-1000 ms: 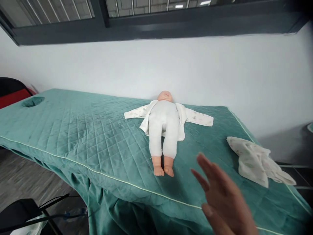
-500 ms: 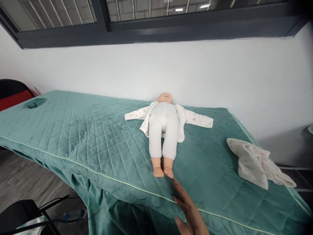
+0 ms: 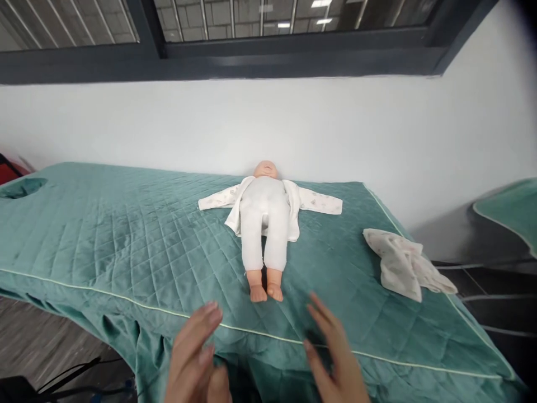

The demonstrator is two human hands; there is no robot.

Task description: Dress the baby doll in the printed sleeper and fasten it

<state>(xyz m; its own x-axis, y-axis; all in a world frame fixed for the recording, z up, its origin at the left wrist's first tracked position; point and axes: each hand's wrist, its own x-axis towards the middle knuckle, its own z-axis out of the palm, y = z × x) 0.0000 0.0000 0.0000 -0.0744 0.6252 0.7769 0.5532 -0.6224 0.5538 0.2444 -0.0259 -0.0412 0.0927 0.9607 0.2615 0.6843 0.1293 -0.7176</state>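
Note:
A baby doll (image 3: 264,204) with a white cloth body lies on its back, feet toward me. Its arms are inside the spread sleeves of a white patterned baby shirt (image 3: 321,202), which hangs undone at the front. My left hand (image 3: 196,358) is over the bed's near edge, left of the doll's feet, fingers slightly bent and apart, holding nothing. On the other side, my right hand (image 3: 335,355) is open, thumb away from its fingers, close to the feet without touching them. A crumpled pale garment (image 3: 398,263) lies to the right.
The doll and garment lie on a bed with a green quilted cover (image 3: 126,240), a face hole (image 3: 20,188) at its far left. A white wall (image 3: 356,129) and dark window frame (image 3: 272,59) stand behind. Another green-covered edge (image 3: 509,212) shows at right.
My left hand has come into view at the lower left. My right hand now sits farther from the doll's feet. The view has turned right; doll and garment lie as before.

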